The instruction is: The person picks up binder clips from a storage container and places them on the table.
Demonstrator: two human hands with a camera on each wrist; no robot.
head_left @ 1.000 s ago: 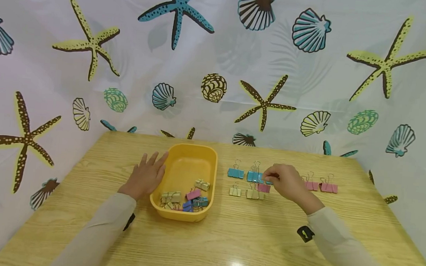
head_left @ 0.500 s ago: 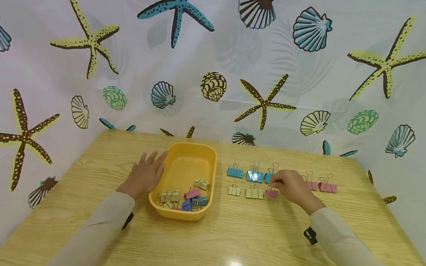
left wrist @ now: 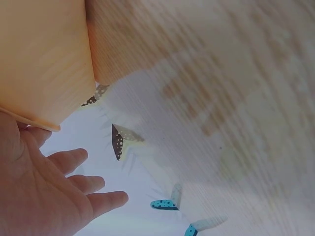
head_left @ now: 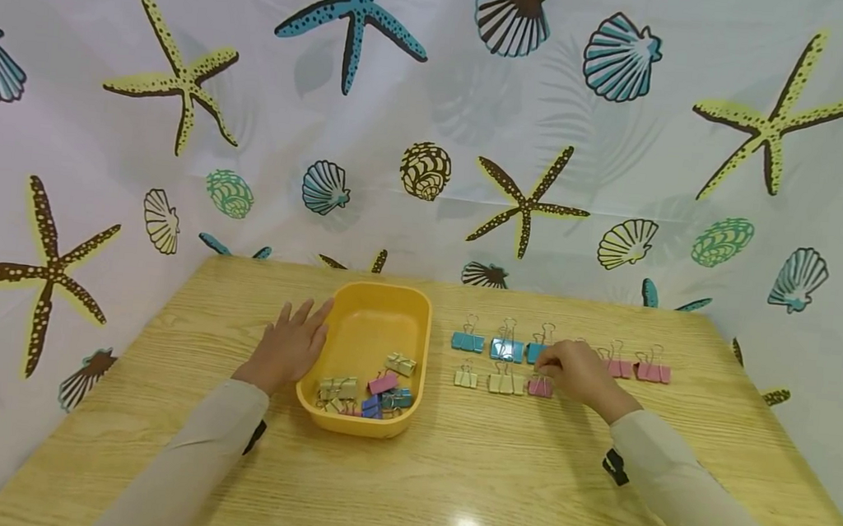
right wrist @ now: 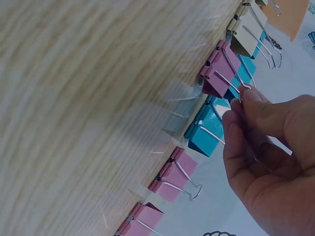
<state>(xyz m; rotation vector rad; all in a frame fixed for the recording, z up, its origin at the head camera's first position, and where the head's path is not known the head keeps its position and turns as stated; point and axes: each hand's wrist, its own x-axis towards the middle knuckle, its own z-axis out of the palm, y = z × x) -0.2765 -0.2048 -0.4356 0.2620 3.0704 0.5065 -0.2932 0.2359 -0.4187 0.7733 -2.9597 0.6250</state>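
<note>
My right hand (head_left: 575, 371) pinches the wire handle of a pink binder clip (head_left: 540, 386) between thumb and fingers. The clip stands at the right end of the front row, its lower edge at the table. Beside it are a wider cream clip (head_left: 506, 384) and a small cream one (head_left: 466, 379). The right wrist view shows the same pink clip (right wrist: 220, 73) with fingertips on its wire, and a teal clip (right wrist: 204, 125) under the hand. With fingers extended, my left hand (head_left: 284, 350) touches the left rim of a yellow tub (head_left: 360, 428).
Several loose binder clips (head_left: 371, 404) lie toward the tub's near end. Behind the front row stand blue clips (head_left: 468, 342), with pink clips (head_left: 652, 372) farther right. A patterned curtain (head_left: 423, 238) hangs along the table's (head_left: 388, 500) back and sides.
The right hand has moved the pink clip right and nearer, from in front of the blue clips to the end of the front row. The left hand stays at the tub.
</note>
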